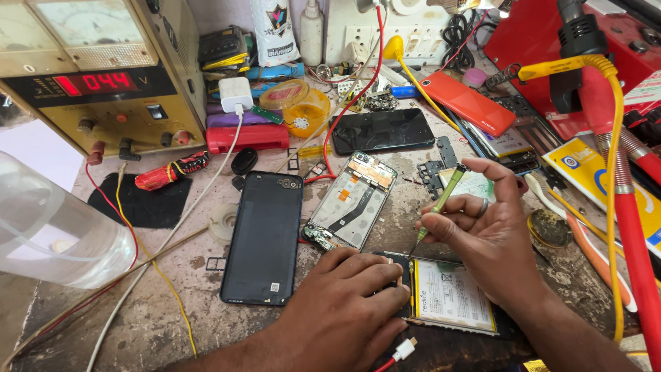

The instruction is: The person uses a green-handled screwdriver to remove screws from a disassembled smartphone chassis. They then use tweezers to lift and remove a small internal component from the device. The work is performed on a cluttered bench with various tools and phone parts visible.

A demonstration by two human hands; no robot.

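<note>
My left hand point(344, 306) lies flat on the top end of an opened phone point(451, 296), pressing it to the bench; the phone's white battery with a yellow edge shows beside my fingers. My right hand point(485, 231) grips a thin green screwdriver point(441, 200) with its tip down on the phone's top edge, just right of my left fingers. A ring sits on one right finger.
A dark phone back cover point(264, 238) and a bare phone frame point(351, 200) lie left of centre. A power supply point(96, 76) with red digits stands back left, a clear container point(48, 227) at left. Red hose point(630, 227), a black phone point(382, 129), cables and parts crowd the back and right.
</note>
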